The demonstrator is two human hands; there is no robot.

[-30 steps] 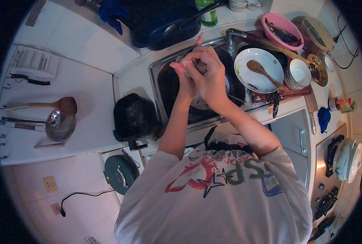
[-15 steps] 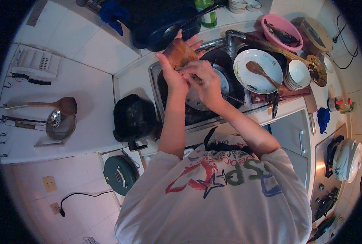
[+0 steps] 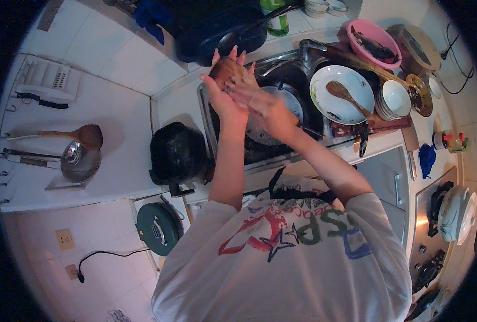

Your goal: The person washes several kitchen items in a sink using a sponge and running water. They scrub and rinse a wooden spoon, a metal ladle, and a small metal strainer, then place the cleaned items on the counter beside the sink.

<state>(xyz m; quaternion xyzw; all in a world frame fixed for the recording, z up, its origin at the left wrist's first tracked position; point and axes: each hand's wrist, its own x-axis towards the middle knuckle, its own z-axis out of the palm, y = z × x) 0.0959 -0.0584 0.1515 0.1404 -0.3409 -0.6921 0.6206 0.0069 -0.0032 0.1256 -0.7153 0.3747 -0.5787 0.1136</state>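
Note:
My left hand point(image 3: 225, 104) holds a flat brown object point(image 3: 223, 68), its exact kind unclear, in its palm over the sink point(image 3: 210, 137), fingertips up around the far side. My right hand point(image 3: 260, 104) lies over the brown object, its fingers blurred by motion and too smeared to read. Below them a dark pan with a pale, speckled inside point(image 3: 284, 115) sits in the basin, under the steel faucet point(image 3: 311, 47). Right of my hands is a white plate point(image 3: 324, 102) with a wooden spatula point(image 3: 345, 96) on it.
Stacked bowls point(image 3: 394, 99), a pink basin with fish point(image 3: 373, 45), a knife point(image 3: 412, 150) and a gas stove point(image 3: 431, 263) are at right. A black bin-like container point(image 3: 176, 155) and green round appliance point(image 3: 158, 228) are at left. A dark tray point(image 3: 206, 29) lies behind.
The brown object came into view as my hands parted. My left hand has since shifted slightly left. My right fingers moved across the object and are now blurred.

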